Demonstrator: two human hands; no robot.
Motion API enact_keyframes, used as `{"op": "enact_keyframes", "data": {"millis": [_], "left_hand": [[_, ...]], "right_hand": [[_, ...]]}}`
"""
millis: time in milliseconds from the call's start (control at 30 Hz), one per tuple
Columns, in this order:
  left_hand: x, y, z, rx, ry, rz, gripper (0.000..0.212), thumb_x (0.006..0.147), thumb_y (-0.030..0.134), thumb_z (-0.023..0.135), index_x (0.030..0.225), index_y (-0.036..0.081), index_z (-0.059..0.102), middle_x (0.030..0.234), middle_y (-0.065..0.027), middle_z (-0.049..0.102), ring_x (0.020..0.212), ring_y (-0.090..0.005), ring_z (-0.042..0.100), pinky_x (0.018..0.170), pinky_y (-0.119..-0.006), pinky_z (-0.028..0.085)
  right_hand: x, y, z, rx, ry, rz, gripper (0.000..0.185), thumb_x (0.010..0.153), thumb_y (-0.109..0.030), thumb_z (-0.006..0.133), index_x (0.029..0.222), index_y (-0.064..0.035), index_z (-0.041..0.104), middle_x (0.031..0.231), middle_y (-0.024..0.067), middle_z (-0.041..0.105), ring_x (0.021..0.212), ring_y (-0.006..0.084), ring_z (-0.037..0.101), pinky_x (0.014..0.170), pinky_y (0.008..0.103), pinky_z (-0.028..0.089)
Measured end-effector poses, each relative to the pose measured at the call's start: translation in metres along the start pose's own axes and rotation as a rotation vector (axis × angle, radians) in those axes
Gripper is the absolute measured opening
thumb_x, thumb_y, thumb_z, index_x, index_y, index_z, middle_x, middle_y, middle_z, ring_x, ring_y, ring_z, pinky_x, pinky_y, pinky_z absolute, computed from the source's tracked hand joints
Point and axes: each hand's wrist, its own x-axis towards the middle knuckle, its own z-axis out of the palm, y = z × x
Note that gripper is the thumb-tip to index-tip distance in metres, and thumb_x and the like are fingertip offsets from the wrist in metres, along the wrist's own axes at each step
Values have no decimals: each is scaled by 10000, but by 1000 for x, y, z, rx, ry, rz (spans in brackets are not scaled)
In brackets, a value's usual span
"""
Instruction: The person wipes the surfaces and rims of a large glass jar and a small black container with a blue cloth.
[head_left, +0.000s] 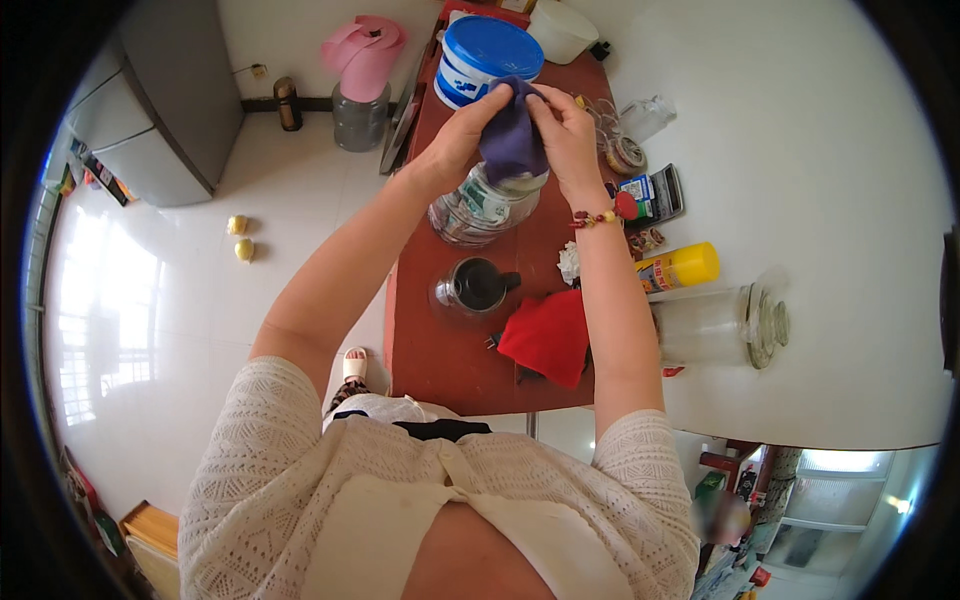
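Observation:
A dark purple cloth (514, 135) is pinched between both hands over the far part of the red-brown table (420, 337). My left hand (469, 135) grips its left upper edge, and my right hand (559, 127) grips the right upper edge. The cloth hangs down in front of the mouth of a clear jar (484, 206) that holds what look like banknotes; whether cloth and jar touch I cannot tell. Behind the cloth stands a white bucket with a blue lid (491, 49). Nearer to me are a clear container with a black lid (478, 285) and a red cloth (547, 337).
Along the table's right side are a yellow spray can (679, 268), a large lidded glass jar (712, 326), a calculator (666, 193), crumpled white paper (568, 262) and a rolled tape-like item (625, 154). A white tub (562, 31) stands at the far end, near the wall.

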Motion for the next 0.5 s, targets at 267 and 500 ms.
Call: {"op": "enact_keyframes", "data": {"millis": [267, 500], "left_hand": [[6, 8, -77, 185, 569, 254, 238, 926, 179, 576, 1087, 11, 623, 870, -59, 657, 707, -146, 630, 599, -286, 512], [34, -66, -60, 732, 265, 591, 298, 951, 265, 521, 1168, 115, 659, 1062, -126, 673, 1024, -273, 634, 891, -354, 469]], "right_hand": [[0, 44, 6, -438, -84, -118, 420, 975, -376, 463, 1136, -32, 642, 1091, 210, 660, 1041, 341, 625, 870, 388, 480], [-21, 51, 43, -580, 129, 73, 355, 961, -387, 469, 1027, -81, 637, 943, 151, 691, 903, 360, 644, 766, 443, 492]]}}
